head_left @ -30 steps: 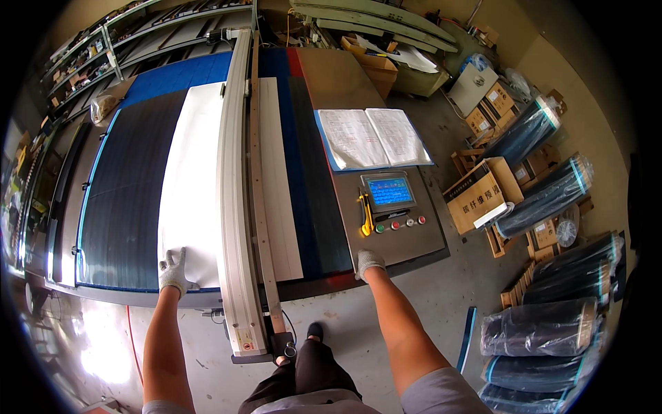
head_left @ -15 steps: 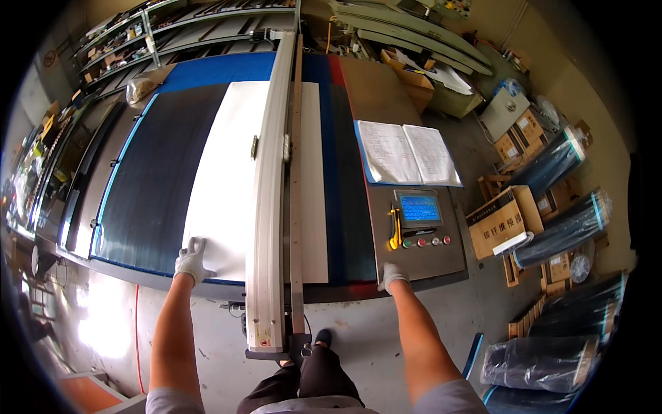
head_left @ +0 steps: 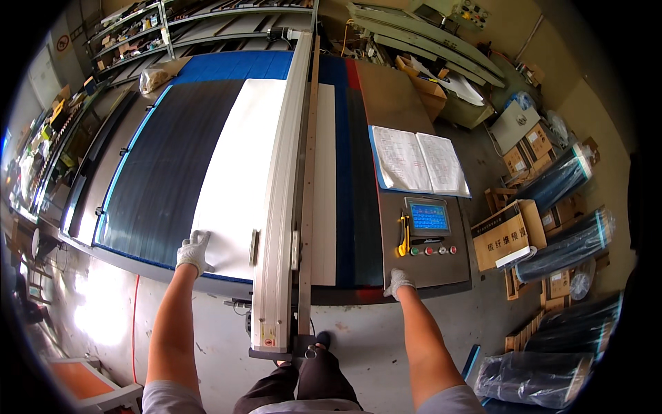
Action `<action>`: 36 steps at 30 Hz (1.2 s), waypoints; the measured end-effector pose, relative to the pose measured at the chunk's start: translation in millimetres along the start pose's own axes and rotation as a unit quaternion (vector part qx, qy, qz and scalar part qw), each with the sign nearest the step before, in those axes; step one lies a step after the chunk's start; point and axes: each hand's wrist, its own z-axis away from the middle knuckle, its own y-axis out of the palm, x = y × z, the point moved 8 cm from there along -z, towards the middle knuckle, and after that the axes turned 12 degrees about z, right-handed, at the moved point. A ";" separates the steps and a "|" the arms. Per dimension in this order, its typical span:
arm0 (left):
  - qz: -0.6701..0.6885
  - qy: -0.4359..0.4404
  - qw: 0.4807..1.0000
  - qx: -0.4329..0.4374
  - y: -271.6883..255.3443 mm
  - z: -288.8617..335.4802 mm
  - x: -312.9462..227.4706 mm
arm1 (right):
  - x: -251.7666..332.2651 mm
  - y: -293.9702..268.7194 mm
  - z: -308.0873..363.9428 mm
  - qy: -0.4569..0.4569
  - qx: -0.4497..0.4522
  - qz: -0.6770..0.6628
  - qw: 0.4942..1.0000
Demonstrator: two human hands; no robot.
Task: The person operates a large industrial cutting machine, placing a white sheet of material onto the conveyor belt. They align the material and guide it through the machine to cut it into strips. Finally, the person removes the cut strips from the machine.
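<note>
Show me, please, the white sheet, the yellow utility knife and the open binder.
white sheet [head_left: 231, 186], head view, its middle.
yellow utility knife [head_left: 402, 237], head view, its handle.
open binder [head_left: 419, 161], head view, centre fold.

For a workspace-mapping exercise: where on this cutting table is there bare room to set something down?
Free: the dark ribbed bed left of the white sheet, and the brown panel above the open paper logbook. Crowded: the blue-lit touchscreen and coloured buttons near the gloved right hand.

white sheet [head_left: 234, 186], black bed [head_left: 165, 172] (blue-edged)

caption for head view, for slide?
Gloved left hand on white sheet, right hand on control console edge, beside gantry rail.
</note>
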 end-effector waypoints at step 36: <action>-0.034 -0.002 0.999 0.019 5.1 -5.7 7.5 | -2.3 6.2 -9.3 0.030 -0.052 -0.001 0.998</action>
